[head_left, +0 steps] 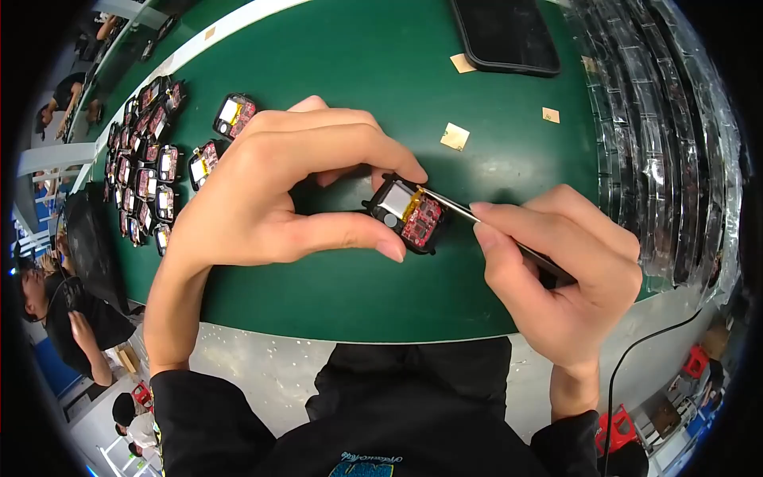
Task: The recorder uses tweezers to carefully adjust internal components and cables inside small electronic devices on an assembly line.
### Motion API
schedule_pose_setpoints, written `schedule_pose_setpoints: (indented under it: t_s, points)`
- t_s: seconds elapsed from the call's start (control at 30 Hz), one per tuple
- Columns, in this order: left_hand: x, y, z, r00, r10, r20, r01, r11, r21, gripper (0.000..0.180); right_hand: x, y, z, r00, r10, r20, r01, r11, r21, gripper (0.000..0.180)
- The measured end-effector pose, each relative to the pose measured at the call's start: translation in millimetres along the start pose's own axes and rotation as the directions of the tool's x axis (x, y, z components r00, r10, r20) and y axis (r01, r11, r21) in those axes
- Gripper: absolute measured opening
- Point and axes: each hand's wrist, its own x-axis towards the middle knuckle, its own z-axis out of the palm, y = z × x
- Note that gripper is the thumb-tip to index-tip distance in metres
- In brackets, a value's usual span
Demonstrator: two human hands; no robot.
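Between the thumb and fingers of my left hand [274,187] is a small black device housing [407,213], its inside facing up. A silver battery, yellow tape and a red circuit board show in it. My right hand [568,274] pinches a pair of thin metal tweezers [453,205]. Their tip touches or hovers just over the yellow tape at the housing's upper edge; I cannot tell which. Left of my left hand lie two similar open housings, one [235,116] farther away and one [204,161] partly hidden by the hand.
Many more open housings [145,183] crowd the left of the green table [381,79]. Stacked clear plastic trays [660,143] line the right side. A black phone [509,36] lies at the far edge, near small tan paper squares [455,137]. Other people [67,306] sit at left.
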Motion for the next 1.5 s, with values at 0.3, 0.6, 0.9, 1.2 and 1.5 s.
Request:
schedule_pose_setpoints:
  t_s: [0.3, 0.6, 0.9, 1.2, 1.5]
  points:
    - [-1.9, -2.7, -4.8, 0.999, 0.035, 0.041, -0.033, 0.998, -0.057, 0.065, -0.9, 0.3, -3.2, 0.999, 0.015, 0.041, -0.017, 0.999, 0.05, 0.022]
    - [-0.2, -4.6, 0.2, 0.996, 0.093, 0.0, -0.093, 0.996, -0.016, 0.063, -0.8, 2.4, -1.6, 1.0, -0.017, 0.014, 0.017, 1.0, -0.003, 0.023]
    - [0.6, -4.3, 0.6, 0.995, 0.098, -0.003, -0.098, 0.995, -0.017, 0.062, 0.6, 2.9, 0.2, 0.999, -0.044, 0.02, 0.044, 0.999, 0.007, 0.025]
    - [1.6, -2.1, 1.4, 0.992, 0.125, 0.004, -0.125, 0.992, -0.021, 0.064, -0.8, 2.0, -1.8, 0.999, -0.012, 0.046, 0.01, 1.0, 0.029, 0.023]
    - [-0.4, -3.5, 1.9, 0.993, 0.119, 0.007, -0.119, 0.993, -0.025, 0.065, -0.8, 2.8, 0.0, 0.999, -0.015, 0.051, 0.013, 0.999, 0.034, 0.022]
